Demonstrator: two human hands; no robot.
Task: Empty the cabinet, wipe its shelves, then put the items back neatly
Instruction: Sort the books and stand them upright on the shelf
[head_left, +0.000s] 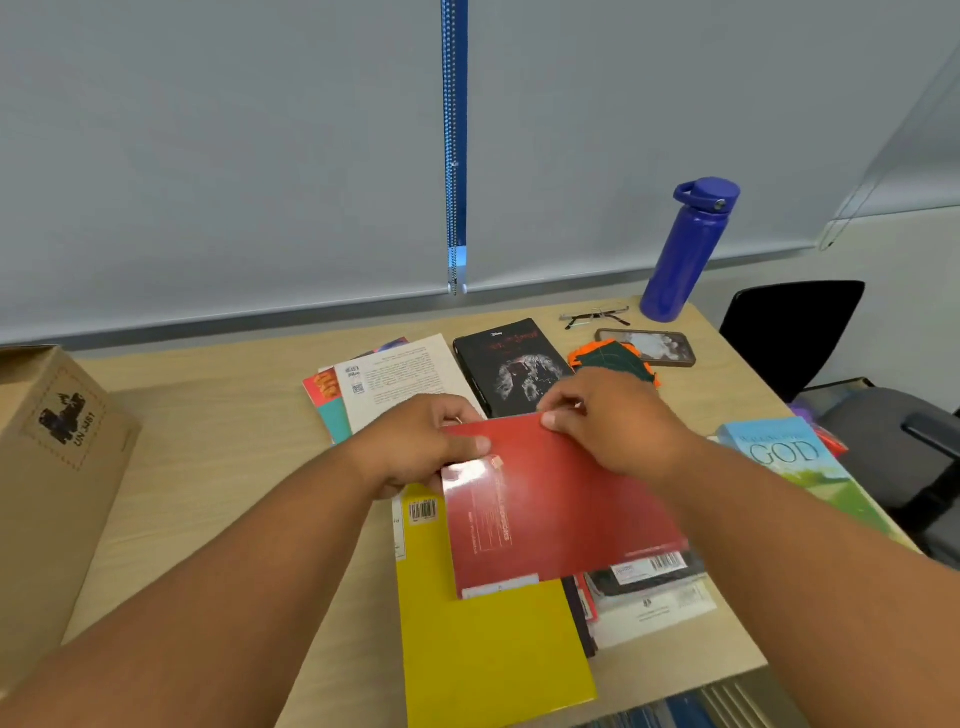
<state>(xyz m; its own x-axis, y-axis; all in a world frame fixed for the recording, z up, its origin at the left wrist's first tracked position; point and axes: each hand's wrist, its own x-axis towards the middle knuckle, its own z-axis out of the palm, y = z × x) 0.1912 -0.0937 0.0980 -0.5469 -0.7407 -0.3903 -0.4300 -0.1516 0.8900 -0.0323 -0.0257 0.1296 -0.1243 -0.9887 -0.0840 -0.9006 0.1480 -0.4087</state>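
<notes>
A red book (550, 499) lies back cover up on a yellow book (488, 649) at the middle of the wooden table (218, 457). My left hand (421, 441) grips the red book's far left corner, thumb on the cover. My right hand (613, 421) pinches its far edge. Beyond them lie a black book (509, 364) and a white book (410, 374) over colourful ones. A stack of books (649, 597) pokes out from under the red book on the right. A blue "GOD" book (795, 457) lies at the right edge.
A cardboard box (52, 457) stands at the left. A blue bottle (685, 249), glasses (595, 315), a phone (649, 347) and an orange-and-green cloth (618, 358) sit at the back right. A black chair (789, 332) is beyond the table's right side. Grey blinds hang behind.
</notes>
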